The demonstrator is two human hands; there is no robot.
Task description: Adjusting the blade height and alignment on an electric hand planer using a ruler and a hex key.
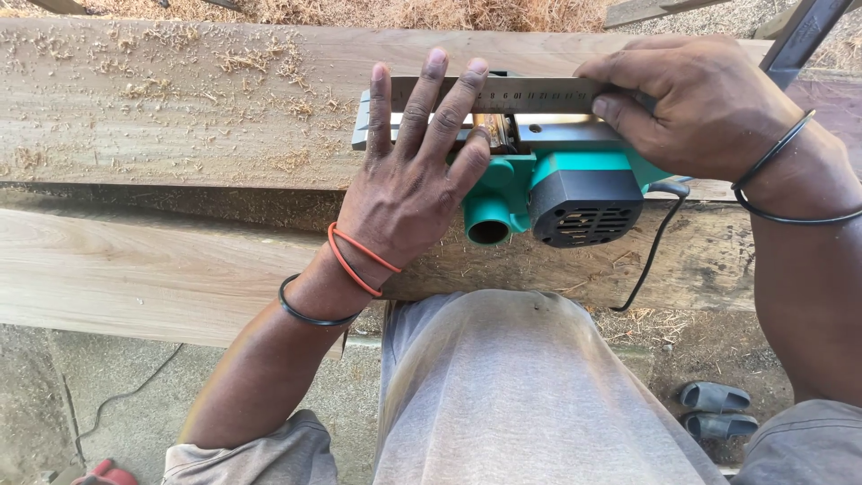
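Green and grey, one electric planer (548, 184) lies upside down on the upper of two wooden planks (180, 108), its metal sole facing up and its round dust port towards the person. One steel ruler (494, 93) lies flat along that sole. The left hand (409, 175) presses down on it with fingers spread and straight, three fingertips resting on the ruler's left part, nothing gripped. The right hand (696, 103) pinches the ruler's right end between thumb and curled fingers. One black cord (651, 256) hangs from the planer. The left wrist wears two bands, one orange and one black; the right wrist one black. Two grey sandals (714, 410) sit on the ground below, and wood shavings (269, 63) dust the plank.
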